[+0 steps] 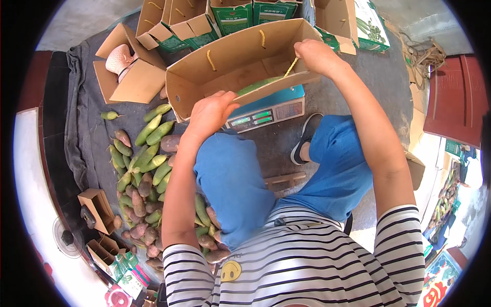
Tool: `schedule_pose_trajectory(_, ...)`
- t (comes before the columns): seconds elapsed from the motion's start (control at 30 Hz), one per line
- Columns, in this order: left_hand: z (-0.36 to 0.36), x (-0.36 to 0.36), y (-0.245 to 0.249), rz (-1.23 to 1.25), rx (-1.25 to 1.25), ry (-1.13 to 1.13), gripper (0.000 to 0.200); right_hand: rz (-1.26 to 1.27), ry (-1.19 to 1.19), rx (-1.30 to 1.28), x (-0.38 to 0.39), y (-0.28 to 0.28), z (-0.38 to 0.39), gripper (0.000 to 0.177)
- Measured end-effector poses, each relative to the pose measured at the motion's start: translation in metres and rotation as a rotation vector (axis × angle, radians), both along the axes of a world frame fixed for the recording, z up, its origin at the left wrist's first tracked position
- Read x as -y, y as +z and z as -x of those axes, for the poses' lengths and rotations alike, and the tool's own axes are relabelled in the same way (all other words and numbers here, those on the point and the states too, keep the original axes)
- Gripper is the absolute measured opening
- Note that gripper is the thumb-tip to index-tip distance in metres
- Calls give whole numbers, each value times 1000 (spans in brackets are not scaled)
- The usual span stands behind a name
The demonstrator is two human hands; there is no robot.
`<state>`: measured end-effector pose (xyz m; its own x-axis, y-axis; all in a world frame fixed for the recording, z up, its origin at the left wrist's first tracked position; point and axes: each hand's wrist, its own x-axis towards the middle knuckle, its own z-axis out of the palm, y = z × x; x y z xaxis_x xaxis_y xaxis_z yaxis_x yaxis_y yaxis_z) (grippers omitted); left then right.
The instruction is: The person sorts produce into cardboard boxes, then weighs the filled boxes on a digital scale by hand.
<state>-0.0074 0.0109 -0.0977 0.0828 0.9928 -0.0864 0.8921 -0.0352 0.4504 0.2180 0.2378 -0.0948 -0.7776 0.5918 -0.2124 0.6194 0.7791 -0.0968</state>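
Note:
An open cardboard box [199,74] with yellow rope loops on its far wall rests over a blue scale [266,115] with lit green displays. A long green radish [255,86] lies inside, along the near wall. My right hand [318,55], at the box's right end, pinches a yellow rope [291,67] that runs up from the near wall. My left hand [212,108] is closed over the near wall's top edge at the left. Its fingertips bend over the cardboard.
Green and reddish radishes [146,179] are piled on the floor left of my legs. Several green cartons [232,19] stand behind the box. A smaller open box [135,82] holding a pink item [119,60] is at the upper left. My shoe [306,138] is right of the scale.

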Motion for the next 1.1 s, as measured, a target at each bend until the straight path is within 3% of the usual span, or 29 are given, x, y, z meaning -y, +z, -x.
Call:
schedule_pose_trajectory(0.23,0,1,2,42,19,20,20,-123,-201,5,11,-9,6,15)
schedule_pose_trajectory(0.33,0,2,1,17,26,19,19,-98,-129,9,21,5,5,14)
schedule_pose_trajectory(0.47,-1,1,6,32,20,19,21,-154,-11,-223,37,24,5,17)
schedule_pose_trajectory(0.57,0,-1,6,-24,65,10,21,-14,111,-254,44,35,2,16)
schedule_pose_trajectory(0.8,11,-4,15,81,13,-42,21,-46,-130,-398,14,52,-26,19)
schedule_pose_trajectory(0.97,7,-3,20,137,43,-39,22,32,-302,-218,-6,58,-49,23)
schedule_pose_trajectory(1.1,3,-1,31,92,-12,13,32,3,-250,-255,-6,32,-40,27)
